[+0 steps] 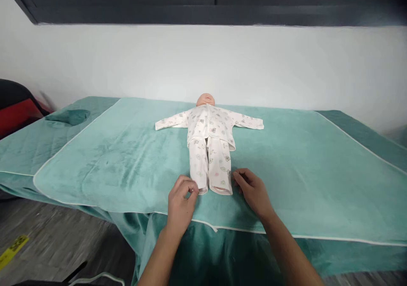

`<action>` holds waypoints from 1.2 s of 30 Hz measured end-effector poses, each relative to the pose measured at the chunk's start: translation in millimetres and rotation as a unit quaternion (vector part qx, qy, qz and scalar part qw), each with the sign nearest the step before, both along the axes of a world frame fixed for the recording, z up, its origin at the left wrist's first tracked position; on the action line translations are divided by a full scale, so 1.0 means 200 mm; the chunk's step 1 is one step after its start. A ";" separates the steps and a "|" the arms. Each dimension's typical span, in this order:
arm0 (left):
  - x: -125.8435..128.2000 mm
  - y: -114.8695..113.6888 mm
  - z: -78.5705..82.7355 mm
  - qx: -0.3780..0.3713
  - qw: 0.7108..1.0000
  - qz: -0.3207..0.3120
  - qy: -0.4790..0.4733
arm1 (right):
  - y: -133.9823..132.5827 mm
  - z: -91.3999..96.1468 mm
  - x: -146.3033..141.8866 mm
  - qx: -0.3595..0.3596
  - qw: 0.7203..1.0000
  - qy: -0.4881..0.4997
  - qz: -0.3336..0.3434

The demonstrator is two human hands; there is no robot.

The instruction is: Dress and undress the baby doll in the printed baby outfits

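A baby doll (205, 99) lies on its back, head toward the wall, in a white printed long-sleeved top (205, 123) with both sleeves spread out sideways. Below the top are matching baby pants (219, 165), the two legs side by side and their cuffs facing me. My left hand (182, 201) is closed at the cuff of the left pant leg, its thumb and fingers pinched on the fabric edge. Beside the right pant leg, my right hand (253, 191) has its fingers curled and the thumb against them. No cloth shows between those fingertips.
A green velvety sheet (302, 171) with white piping covers the bed, which has a face hole (71, 117) at the left. Behind stands a white wall (127, 61) under a dark window frame (203, 12). A red and black chair (19, 112) is at far left.
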State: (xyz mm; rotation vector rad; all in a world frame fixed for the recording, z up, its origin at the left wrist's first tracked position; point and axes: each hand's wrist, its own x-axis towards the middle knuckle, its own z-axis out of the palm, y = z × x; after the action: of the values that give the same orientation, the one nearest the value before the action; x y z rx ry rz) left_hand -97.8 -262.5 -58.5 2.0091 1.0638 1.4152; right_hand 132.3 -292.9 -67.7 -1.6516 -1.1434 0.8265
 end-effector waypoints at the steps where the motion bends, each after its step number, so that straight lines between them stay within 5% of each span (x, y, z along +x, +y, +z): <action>1: 0.00 0.00 -0.01 0.013 1.000 -0.002 0.000 | 0.00 0.00 0.00 -0.001 1.000 0.000 -0.002; 6: -0.02 -0.04 -0.09 0.016 0.999 -0.038 0.033 | -0.01 0.00 -0.01 0.002 1.000 0.010 -0.009; 10: -0.07 -0.05 -0.11 -0.045 0.997 -0.058 0.006 | 0.02 -0.02 0.02 0.067 0.992 0.065 -0.081; 16: -0.07 0.24 -0.03 -0.171 0.978 0.033 -0.112 | 0.37 0.01 0.15 0.153 0.973 -0.001 -0.173; 19: 0.01 0.48 0.00 -0.159 0.981 0.027 -0.105 | 0.61 0.03 0.16 0.182 0.971 -0.031 -0.155; 23: 0.11 0.67 0.01 -0.097 0.995 -0.007 -0.031 | 0.77 0.02 0.14 0.179 0.979 -0.088 -0.025; 26: 0.14 0.68 0.00 -0.061 0.998 0.021 0.026 | 0.77 0.00 0.14 0.117 0.986 -0.110 0.035; 30: 0.16 0.62 0.00 -0.065 0.988 0.117 0.073 | 0.73 0.00 0.16 0.074 0.988 -0.133 0.015; 36: 0.17 0.63 -0.01 -0.072 0.972 0.177 0.140 | 0.71 0.03 0.13 0.050 0.980 -0.195 -0.001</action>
State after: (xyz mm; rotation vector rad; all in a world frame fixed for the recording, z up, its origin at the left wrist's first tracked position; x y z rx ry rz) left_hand -64.3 -137.4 -59.7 2.0229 1.6665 1.1907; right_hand 157.7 -149.9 -61.6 -1.7753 -1.4250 0.4428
